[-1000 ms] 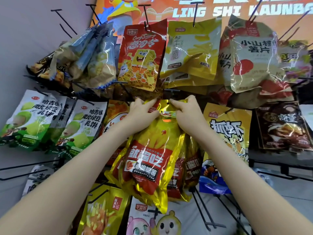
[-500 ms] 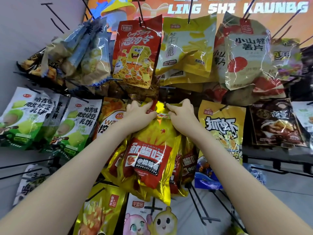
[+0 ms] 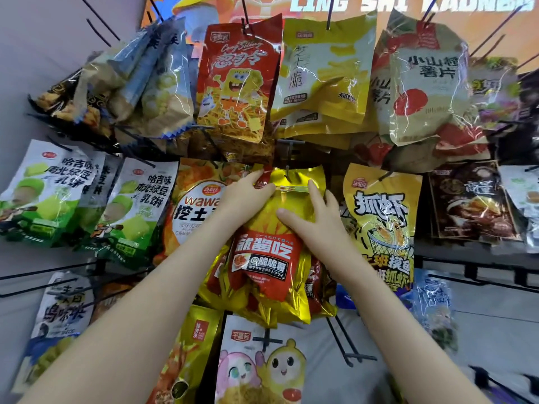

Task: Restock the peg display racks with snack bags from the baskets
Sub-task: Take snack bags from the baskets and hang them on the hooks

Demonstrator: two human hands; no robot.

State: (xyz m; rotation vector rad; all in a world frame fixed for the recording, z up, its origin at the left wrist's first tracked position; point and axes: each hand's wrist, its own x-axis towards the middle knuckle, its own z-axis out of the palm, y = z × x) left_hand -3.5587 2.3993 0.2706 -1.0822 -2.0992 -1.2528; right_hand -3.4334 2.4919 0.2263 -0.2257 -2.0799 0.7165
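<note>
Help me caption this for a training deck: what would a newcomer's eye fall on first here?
First, the shiny gold-and-red snack bag at dead centre, with the left hand gripping its top corner and the right hand lying flat on its front. Next, the red bag with a yellow cartoon sponge hanging just above, and the green-and-white bags on the left.

An orange banner [image 3: 271, 10] spans the top of the view. It bears white capitals [image 3: 408, 4] reading "LING SHI KAUNBG", cropped at the upper edge. 1 blurred cartoon figure [image 3: 198, 17], yellow-hatted, is printed at its left end. Plain grey wall [image 3: 43, 53] at left. Grey floor [image 3: 490, 316] at lower right.
</note>
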